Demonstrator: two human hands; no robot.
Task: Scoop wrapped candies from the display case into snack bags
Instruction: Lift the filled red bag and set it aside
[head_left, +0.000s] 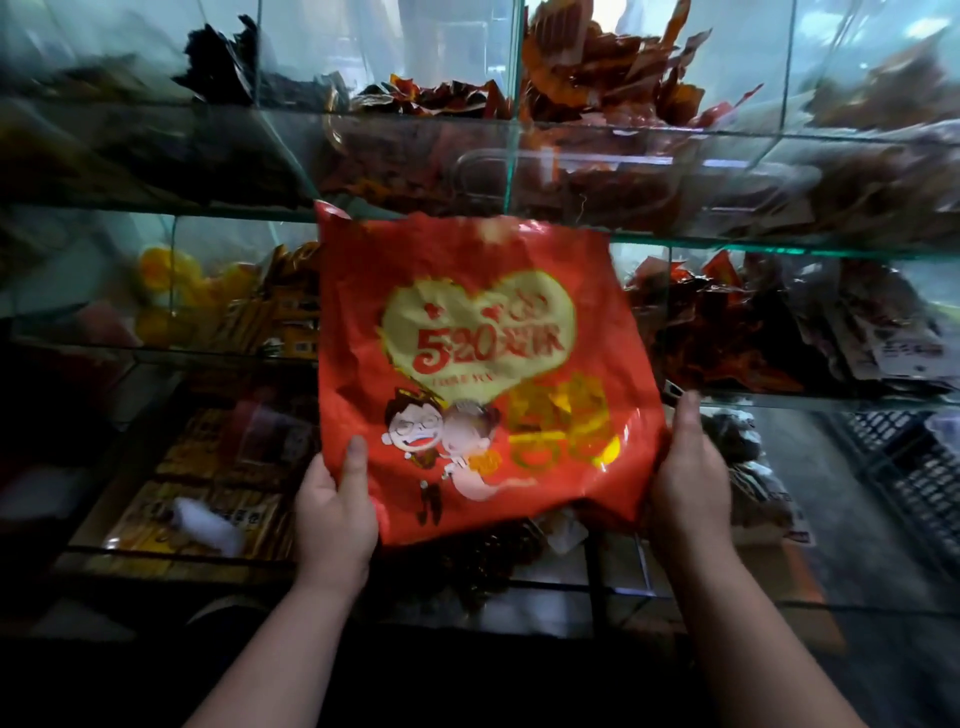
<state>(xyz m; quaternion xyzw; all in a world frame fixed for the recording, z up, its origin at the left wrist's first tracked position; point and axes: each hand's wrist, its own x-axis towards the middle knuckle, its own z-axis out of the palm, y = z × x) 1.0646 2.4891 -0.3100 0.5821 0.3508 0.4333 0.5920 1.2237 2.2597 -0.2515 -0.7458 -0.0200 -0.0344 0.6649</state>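
Note:
A red snack bag (467, 364) with a gold heart and cartoon figures hangs flat in front of the glass display case (727, 244). My left hand (337, 504) grips its lower left corner, thumb on the front. My right hand (685, 473) grips its lower right edge, thumb up along the side. Dark red wrapped candies (488, 561) lie in the compartment just below the bag. The bag hides the compartments behind it.
Glass shelves hold piles of wrapped snacks: orange-red packets (597, 67) at the top, red packets (753, 322) at right, yellow sweets (171, 291) and yellow sachets (218, 499) at left. A white scoop-like thing (208, 525) lies on the sachets. A black crate (914, 467) stands at far right.

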